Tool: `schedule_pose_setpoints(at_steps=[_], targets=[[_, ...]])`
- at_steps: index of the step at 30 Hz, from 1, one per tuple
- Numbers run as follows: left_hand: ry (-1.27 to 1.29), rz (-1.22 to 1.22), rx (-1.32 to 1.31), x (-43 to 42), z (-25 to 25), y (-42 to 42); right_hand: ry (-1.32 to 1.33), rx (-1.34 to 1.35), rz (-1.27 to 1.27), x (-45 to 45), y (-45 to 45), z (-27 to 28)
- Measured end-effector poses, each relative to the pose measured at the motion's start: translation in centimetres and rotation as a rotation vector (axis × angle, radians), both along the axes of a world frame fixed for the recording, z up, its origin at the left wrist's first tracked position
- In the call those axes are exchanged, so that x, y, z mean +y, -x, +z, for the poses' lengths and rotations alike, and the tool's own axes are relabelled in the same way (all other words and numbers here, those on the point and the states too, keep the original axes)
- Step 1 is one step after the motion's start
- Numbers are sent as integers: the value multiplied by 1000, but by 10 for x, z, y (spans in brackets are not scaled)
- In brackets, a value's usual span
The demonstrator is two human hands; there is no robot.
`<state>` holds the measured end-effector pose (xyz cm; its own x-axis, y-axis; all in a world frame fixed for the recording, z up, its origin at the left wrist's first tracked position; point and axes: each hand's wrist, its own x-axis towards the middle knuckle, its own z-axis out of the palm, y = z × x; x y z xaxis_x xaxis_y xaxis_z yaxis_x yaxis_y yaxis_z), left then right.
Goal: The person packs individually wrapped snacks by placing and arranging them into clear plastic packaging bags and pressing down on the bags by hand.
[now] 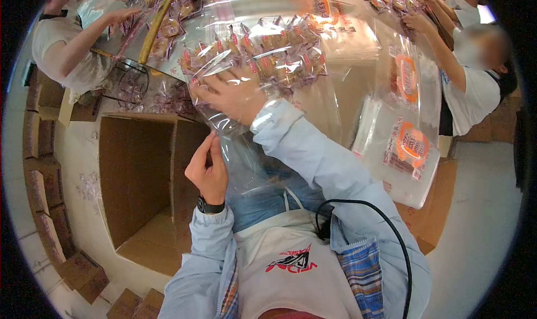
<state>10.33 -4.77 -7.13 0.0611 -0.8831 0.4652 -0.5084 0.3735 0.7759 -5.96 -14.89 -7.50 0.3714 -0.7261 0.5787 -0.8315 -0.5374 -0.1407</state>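
The left hand (pixel 210 165) pinches the edge of a large clear bag (pixel 240 162) between thumb and fingertips, a dark watch (pixel 209 206) on its wrist. The right hand (pixel 238 95) reaches across, fingers bent behind shiny plastic beside the wrapped snacks (pixel 279 56); whether it grips any cannot be told. Those snacks lie in rows under clear plastic on the tabletop (pixel 349 87), just ahead of the person. To the right rests a stack of printed bags (pixel 386 151). An open cardboard box (pixel 134 179) stands below, at left. Other people (pixel 72 50) work on both sides.
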Motion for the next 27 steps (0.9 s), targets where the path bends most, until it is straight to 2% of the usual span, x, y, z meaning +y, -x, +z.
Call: schedule_pose_setpoints(at_steps=[3,6,9,10,11,13,16,18,19,20,23,27], targets=[[-42,29,42,2,6,0,217,93,-25,-14,-5,-20],[-114,46,161,5,-2,-1,261,65,-15,-13,-2,-28],[-122,-8,183,2,-4,15,257,145,-15,-18,10,-26],[-66,-38,176,-5,-5,26,167,178,-17,-21,17,-25],[-163,-38,160,-4,2,34,174,156,-20,-25,24,-27],[-175,-106,187,-11,11,54,197,126,-27,-34,43,-24],[-219,-218,76,-11,27,71,113,191,14,-26,79,-16],[-162,-216,115,-8,20,75,70,212,61,-21,90,-10],[-130,-217,132,-6,18,76,24,148,33,-15,89,-3],[-212,-216,145,-2,23,73,-23,79,5,-9,83,4],[-42,-286,87,-4,12,55,-109,-22,-5,-11,78,5],[16,-256,22,-3,8,42,-111,-43,-68,-11,65,0]])
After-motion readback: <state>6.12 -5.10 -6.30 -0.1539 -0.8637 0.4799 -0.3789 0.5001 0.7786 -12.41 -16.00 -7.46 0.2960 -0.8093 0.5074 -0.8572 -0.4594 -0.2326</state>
